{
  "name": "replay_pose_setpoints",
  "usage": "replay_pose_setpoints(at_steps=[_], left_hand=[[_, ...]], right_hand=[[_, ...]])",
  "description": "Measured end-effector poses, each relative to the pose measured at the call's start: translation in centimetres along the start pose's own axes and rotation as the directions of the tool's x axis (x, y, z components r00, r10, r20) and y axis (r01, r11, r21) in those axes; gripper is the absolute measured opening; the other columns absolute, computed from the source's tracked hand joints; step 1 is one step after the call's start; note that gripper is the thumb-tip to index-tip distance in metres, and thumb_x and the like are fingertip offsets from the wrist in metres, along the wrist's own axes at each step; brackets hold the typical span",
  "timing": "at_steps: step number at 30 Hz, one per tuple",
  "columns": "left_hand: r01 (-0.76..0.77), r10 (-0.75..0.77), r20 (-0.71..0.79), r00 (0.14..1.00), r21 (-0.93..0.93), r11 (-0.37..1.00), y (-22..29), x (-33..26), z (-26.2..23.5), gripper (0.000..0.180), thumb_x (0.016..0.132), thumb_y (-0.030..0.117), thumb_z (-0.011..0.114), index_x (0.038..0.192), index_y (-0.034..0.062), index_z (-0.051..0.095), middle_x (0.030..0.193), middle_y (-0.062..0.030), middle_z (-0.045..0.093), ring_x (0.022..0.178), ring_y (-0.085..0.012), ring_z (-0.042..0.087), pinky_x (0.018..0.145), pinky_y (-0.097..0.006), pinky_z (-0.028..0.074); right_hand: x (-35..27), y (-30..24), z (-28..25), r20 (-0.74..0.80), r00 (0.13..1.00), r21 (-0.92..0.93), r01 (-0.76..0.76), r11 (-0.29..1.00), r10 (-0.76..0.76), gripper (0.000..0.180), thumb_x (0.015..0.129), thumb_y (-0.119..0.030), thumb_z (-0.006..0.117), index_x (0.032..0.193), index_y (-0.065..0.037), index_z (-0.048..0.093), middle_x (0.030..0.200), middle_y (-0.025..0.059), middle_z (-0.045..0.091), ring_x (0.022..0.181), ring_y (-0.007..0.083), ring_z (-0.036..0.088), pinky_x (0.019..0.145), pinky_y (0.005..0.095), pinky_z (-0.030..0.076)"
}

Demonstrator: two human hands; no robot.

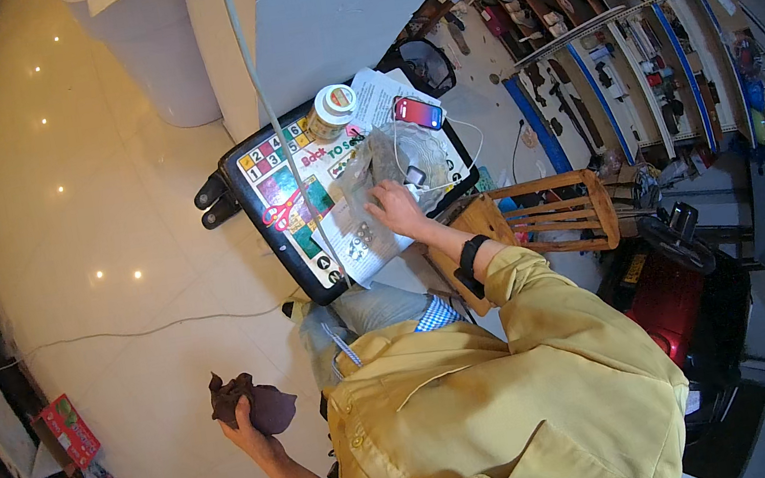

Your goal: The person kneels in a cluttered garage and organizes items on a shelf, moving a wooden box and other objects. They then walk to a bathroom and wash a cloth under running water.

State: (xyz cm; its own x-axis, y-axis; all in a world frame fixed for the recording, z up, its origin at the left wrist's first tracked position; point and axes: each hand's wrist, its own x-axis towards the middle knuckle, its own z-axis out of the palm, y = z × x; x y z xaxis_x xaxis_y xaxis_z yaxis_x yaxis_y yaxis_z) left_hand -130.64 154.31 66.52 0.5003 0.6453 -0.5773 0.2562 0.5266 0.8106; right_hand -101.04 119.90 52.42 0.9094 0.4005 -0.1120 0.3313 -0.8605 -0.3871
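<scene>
Out to the left, above the floor, my left hand [245, 426] is closed around a dark brown, crumpled bundle [272, 406] that looks like cloth or soft paper. Over the small table [318, 285] my right hand [397, 210] rests on a clear plastic bag [371, 173], fingers stretched out. Just beside it lie a small dark-faced device [415, 176] and a white cable. Red-handled scissors [283, 214] are left of the bag, near a sheet of paper with small round pieces [361, 240]. A white-lidded jar [329, 113] and a lit phone [418, 113] stand farther back.
A thin cord [259, 89] hangs across the table's front. Right of the table is a wooden slatted chair [552, 216], with a black fan [681, 239] beyond. Loaded shelves [622, 89] line the right side. A red box [70, 431] sits at far left.
</scene>
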Motion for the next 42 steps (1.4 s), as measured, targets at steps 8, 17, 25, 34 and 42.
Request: replay_pose_setpoints(at_steps=[8,17,25,34,42], left_hand=[[-0.022,0.022,-0.024,0.999,-0.016,1.000,-0.1,-0.8,1.3,0.046,0.080,0.016,0.070,0.120,-0.0009,0.055,0.106,-0.0103,0.062,0.094,-0.0213,0.061,0.082,-0.034,0.053],[-0.033,0.029,-0.092,0.995,-0.037,0.999,-0.6,-2.6,2.4,0.052,0.080,0.015,0.069,0.126,-0.0010,0.052,0.110,-0.0124,0.062,0.095,-0.0226,0.063,0.081,-0.036,0.055],[-0.065,0.057,-0.120,0.991,-0.064,0.996,-2.3,-3.6,1.7,0.051,0.079,0.014,0.070,0.125,-0.0021,0.052,0.111,-0.0141,0.062,0.096,-0.0238,0.064,0.081,-0.036,0.056],[-0.165,0.146,-0.169,0.975,-0.107,0.980,-2.1,-5.6,0.3,0.059,0.078,0.006,0.068,0.133,-0.0041,0.051,0.110,-0.0135,0.066,0.097,-0.0206,0.064,0.086,-0.032,0.052],[-0.219,0.177,-0.241,0.954,-0.160,0.963,-4.5,-7.2,-7.8,0.039,0.077,0.008,0.071,0.113,-0.0021,0.059,0.100,-0.0091,0.068,0.089,-0.0164,0.065,0.082,-0.032,0.053]], right_hand=[[0.7,0.4,0.6,0.084,0.996,0.026,0.013,1.000,-0.015,0.032,0.088,-0.031,0.061,0.102,-0.004,0.069,0.095,0.0181,0.067,0.093,0.0390,0.059,0.084,0.0485,0.045],[1.0,1.9,0.4,0.166,0.985,0.082,0.025,0.996,-0.039,0.026,0.086,-0.025,0.062,0.099,-0.003,0.069,0.100,0.0171,0.068,0.093,0.0373,0.062,0.084,0.0479,0.047],[1.3,2.1,-0.6,0.041,0.998,0.274,0.027,0.961,-0.039,0.018,0.081,-0.018,0.064,0.083,-0.001,0.062,0.081,0.0184,0.064,0.081,0.0377,0.061,0.075,0.0460,0.049],[2.2,-1.4,-5.0,-0.077,0.981,0.563,-0.106,0.819,0.179,0.026,0.085,-0.019,0.065,0.070,-0.001,0.052,0.061,0.0046,0.049,0.060,0.0127,0.044,0.056,0.0331,0.039],[2.1,-14.9,-11.2,-0.154,0.988,0.853,0.141,0.502,-0.015,0.045,0.101,-0.027,0.055,0.061,-0.013,0.038,0.058,-0.0077,0.030,0.052,0.0023,0.027,0.047,0.0228,0.020]])
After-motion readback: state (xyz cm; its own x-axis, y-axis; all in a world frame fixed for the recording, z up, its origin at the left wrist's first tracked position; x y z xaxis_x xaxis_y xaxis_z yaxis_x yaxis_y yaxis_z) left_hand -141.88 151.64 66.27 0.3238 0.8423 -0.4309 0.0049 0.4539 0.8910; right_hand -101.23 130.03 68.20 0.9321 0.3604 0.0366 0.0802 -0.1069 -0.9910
